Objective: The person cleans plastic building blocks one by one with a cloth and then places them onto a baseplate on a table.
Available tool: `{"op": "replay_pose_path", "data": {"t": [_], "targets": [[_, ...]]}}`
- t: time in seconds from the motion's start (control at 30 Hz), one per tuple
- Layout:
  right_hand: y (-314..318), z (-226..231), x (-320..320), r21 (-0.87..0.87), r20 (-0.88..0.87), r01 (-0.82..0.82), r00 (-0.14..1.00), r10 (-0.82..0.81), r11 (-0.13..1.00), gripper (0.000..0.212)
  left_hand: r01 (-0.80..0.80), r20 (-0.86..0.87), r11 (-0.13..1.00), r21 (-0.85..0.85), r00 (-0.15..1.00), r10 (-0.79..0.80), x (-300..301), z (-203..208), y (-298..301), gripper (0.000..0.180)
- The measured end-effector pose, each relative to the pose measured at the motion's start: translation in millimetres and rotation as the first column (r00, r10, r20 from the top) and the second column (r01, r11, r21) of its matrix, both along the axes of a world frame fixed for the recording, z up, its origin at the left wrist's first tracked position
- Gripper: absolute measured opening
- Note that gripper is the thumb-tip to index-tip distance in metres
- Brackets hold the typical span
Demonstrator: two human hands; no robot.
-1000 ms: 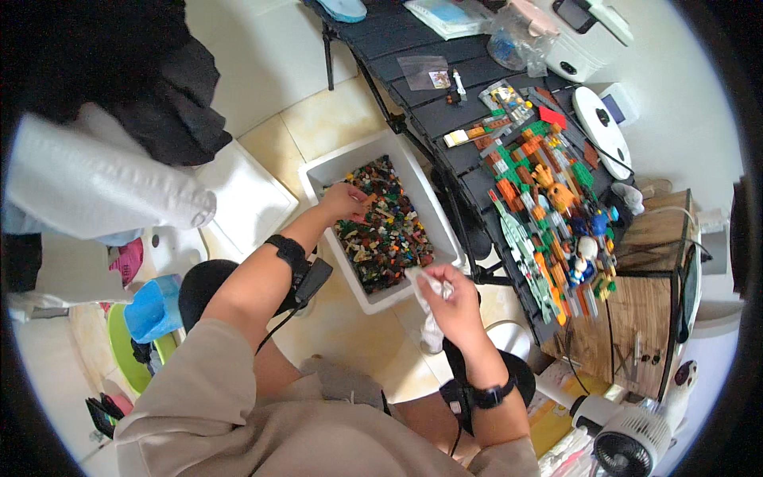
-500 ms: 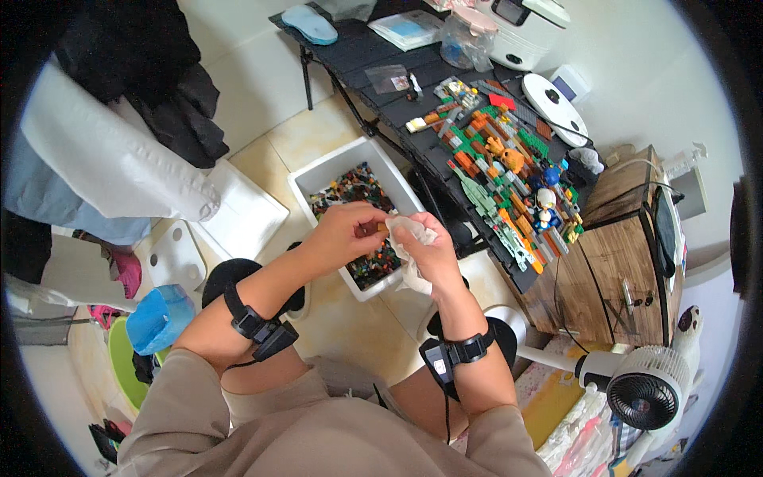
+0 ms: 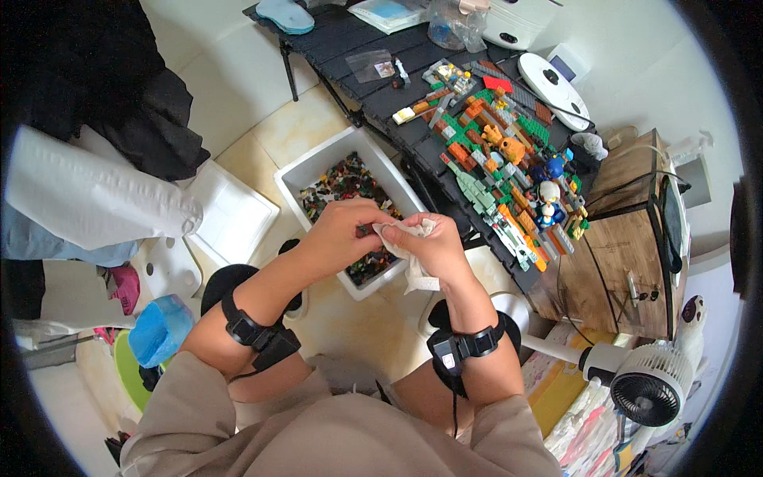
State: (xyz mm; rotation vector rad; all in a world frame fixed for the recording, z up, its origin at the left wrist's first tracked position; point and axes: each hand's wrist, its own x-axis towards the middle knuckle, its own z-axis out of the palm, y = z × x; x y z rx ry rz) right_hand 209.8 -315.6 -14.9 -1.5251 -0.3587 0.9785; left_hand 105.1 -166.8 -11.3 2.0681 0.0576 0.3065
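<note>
My left hand [image 3: 342, 232] is closed, its fingertips pinching a small dark piece [image 3: 364, 230], partly hidden by the fingers. Beside it, my right hand [image 3: 439, 246] grips a crumpled white cloth [image 3: 421, 269], one end of which hangs below the palm. The cloth's upper edge meets the fingertips of my left hand. Both hands are above a white bin [image 3: 288, 184] on the floor, which holds many loose small toy bricks [image 3: 343, 173] in mixed colours.
On the right, a black slatted table [image 3: 421, 111] carries a large toy-brick build [image 3: 493, 159], small figures and a plastic bag. A wooden cabinet [image 3: 612, 270] and a white fan [image 3: 648, 389] stand further right. A white lid [image 3: 230, 211] and hanging clothes are at left.
An orange-brown bit showed at my left fingertips before; now a dark piece shows there. Both hands stay together over the bin, and the whole view has shifted slightly.
</note>
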Motion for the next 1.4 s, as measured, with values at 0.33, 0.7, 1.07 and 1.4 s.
{"op": "replay_pose_path", "data": {"t": [0.33,0.7,1.07,1.4], "targets": [[-2,0,6,0.157,0.027,-0.009,1.000,0.005,0.988,0.017,-0.079,-0.122,0.712,-0.698,0.992,-0.010,3,3,8,0.022],[0,3,5,0.207,0.165,0.041,0.983,-0.077,0.978,0.020,-0.157,-0.026,0.908,-0.390,0.987,0.159,8,-2,9,0.014],[7,-3,-2,0.304,0.089,0.162,0.976,-0.197,0.939,0.009,-0.085,0.141,0.925,-0.370,0.979,0.146,10,2,0,0.012],[11,4,3,0.353,-0.245,0.225,0.959,-0.143,0.908,0.018,-0.114,0.138,0.823,-0.556,0.964,0.227,11,-6,-1,0.013]]}}
